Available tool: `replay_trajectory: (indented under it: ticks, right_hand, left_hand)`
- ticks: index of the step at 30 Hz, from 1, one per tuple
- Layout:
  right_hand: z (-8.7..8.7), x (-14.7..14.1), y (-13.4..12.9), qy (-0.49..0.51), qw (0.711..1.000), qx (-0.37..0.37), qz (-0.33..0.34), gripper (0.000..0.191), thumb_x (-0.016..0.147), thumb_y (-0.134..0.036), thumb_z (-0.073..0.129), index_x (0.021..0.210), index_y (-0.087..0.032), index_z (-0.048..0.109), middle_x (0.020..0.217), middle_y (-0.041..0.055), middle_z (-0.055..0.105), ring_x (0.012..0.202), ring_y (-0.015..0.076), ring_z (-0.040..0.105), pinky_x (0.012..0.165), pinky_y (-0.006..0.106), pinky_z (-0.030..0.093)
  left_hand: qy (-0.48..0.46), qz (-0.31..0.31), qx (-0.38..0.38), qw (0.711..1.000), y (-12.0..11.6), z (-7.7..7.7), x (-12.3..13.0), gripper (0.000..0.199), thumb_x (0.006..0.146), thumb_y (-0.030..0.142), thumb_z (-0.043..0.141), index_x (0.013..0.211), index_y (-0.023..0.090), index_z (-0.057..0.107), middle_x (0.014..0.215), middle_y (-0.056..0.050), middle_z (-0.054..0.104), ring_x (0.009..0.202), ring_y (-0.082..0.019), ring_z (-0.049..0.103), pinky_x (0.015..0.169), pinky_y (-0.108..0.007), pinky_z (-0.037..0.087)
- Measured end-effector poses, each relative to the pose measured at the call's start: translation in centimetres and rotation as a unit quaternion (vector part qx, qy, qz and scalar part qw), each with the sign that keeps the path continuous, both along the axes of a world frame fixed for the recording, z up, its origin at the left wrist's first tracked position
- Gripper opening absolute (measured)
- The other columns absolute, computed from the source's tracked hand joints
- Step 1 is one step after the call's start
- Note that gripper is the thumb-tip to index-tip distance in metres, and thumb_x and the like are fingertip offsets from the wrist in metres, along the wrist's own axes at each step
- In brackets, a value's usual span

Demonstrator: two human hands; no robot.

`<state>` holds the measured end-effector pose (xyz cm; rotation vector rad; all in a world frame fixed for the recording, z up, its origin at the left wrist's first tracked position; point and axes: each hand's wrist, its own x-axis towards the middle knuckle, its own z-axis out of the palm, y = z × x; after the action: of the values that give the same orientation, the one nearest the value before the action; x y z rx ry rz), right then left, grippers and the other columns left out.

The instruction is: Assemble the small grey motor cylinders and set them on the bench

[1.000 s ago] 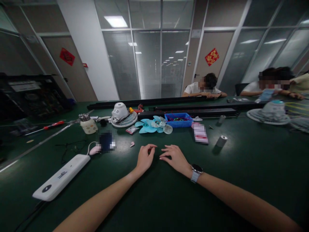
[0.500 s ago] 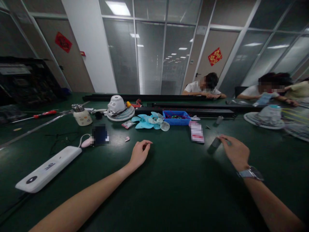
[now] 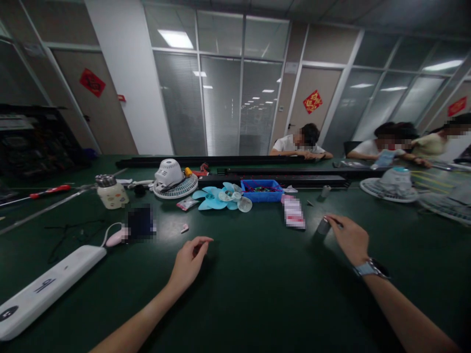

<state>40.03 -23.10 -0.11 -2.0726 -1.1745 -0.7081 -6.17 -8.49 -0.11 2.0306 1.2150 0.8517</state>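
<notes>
On the right, my right hand (image 3: 346, 235) pinches the top edge of a small grey cylinder (image 3: 323, 226) that stands on or just over the green table (image 3: 257, 279). My left hand (image 3: 191, 257) rests at centre left with fingers curled and a gap between thumb and fingertips; nothing shows in it. Just beyond it lies a small pink-white piece (image 3: 184, 228). Blue fan blades (image 3: 213, 198) and a blue tray (image 3: 262, 196) with small parts are farther back. A pink and white packet (image 3: 293, 213) lies left of the cylinder.
A white power strip (image 3: 51, 289), a dark-screened device (image 3: 141, 223) and a cream jar (image 3: 112, 193) are at left. A white fan part (image 3: 171, 179) and long black bars (image 3: 287, 181) lie behind. A second grey cylinder (image 3: 326, 191) stands at right. Several people sit across the table.
The view has tilted up and shifted a little. My right hand still has the grey cylinder, which now looks more upright. My left hand is slightly lower and farther left in the picture.
</notes>
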Motion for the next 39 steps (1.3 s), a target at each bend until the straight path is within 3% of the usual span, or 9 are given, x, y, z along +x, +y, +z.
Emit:
replay_trajectory:
  ticks: [11, 19, 27, 34, 37, 39]
  right_hand:
    - [-0.4, 0.4, 0.2, 0.004, 1.000, 0.023, 0.004, 0.054, 0.093, -0.060, 0.034, 0.099, -0.023, 0.073, 0.100, 0.0041, 0.067, 0.080, 0.0212, 0.062, 0.061, 0.030, 0.040]
    - [-0.7, 0.8, 0.4, 0.045, 0.999, 0.019, 0.003, 0.050, 0.092, -0.056, 0.038, 0.101, -0.021, 0.072, 0.102, 0.0046, 0.067, 0.083, 0.0193, 0.061, 0.068, 0.029, 0.041]
    - [-0.3, 0.5, 0.2, 0.094, 0.996, -0.006, -0.005, 0.044, 0.088, -0.052, 0.044, 0.101, -0.022, 0.074, 0.099, 0.0067, 0.066, 0.077, 0.0211, 0.059, 0.062, 0.031, 0.038]
    - [-0.4, 0.0, 0.3, 0.201, 0.979, 0.012, 0.011, 0.050, 0.079, -0.058, 0.060, 0.113, -0.022, 0.069, 0.091, 0.0074, 0.067, 0.083, 0.0240, 0.062, 0.068, 0.032, 0.047]
    - [-1.0, 0.1, 0.7, 0.282, 0.958, 0.032, 0.035, 0.058, 0.074, -0.048, 0.072, 0.122, -0.016, 0.062, 0.093, 0.0079, 0.067, 0.081, 0.0210, 0.064, 0.071, 0.030, 0.053]
    - [-1.4, 0.2, 0.8, 0.329, 0.942, 0.042, 0.049, 0.051, 0.077, -0.041, 0.074, 0.117, -0.011, 0.062, 0.094, 0.0091, 0.067, 0.081, 0.0185, 0.065, 0.074, 0.030, 0.055]
  left_hand:
    - [-0.029, -0.003, -0.059, 0.998, -2.1, -0.7, -1.9, 0.038, 0.087, 0.050, 0.046, 0.109, 0.026, 0.066, 0.086, -0.002, 0.066, 0.078, -0.023, 0.061, 0.070, -0.033, 0.045]
    - [-0.041, -0.009, -0.048, 0.998, -2.1, 0.3, -1.1, 0.041, 0.087, 0.051, 0.047, 0.108, 0.022, 0.067, 0.081, -0.002, 0.066, 0.071, -0.021, 0.059, 0.066, -0.030, 0.043]
    - [-0.026, -0.026, -0.046, 0.998, -2.1, 0.0, -1.1, 0.039, 0.089, 0.050, 0.045, 0.110, 0.024, 0.066, 0.084, -0.002, 0.065, 0.073, -0.021, 0.059, 0.067, -0.031, 0.043]
    - [-0.023, -0.035, -0.036, 0.998, -2.2, 0.2, -1.2, 0.037, 0.090, 0.048, 0.046, 0.109, 0.024, 0.066, 0.084, -0.002, 0.065, 0.071, -0.020, 0.058, 0.066, -0.030, 0.043]
    - [-0.030, -0.038, -0.030, 0.998, -2.3, 0.2, -1.2, 0.036, 0.090, 0.047, 0.046, 0.108, 0.024, 0.066, 0.085, -0.002, 0.066, 0.071, -0.020, 0.058, 0.065, -0.030, 0.043]
    - [-0.031, -0.039, -0.028, 0.998, -2.3, 0.2, -1.3, 0.035, 0.089, 0.046, 0.046, 0.107, 0.024, 0.067, 0.084, -0.002, 0.066, 0.071, -0.019, 0.058, 0.065, -0.029, 0.043]
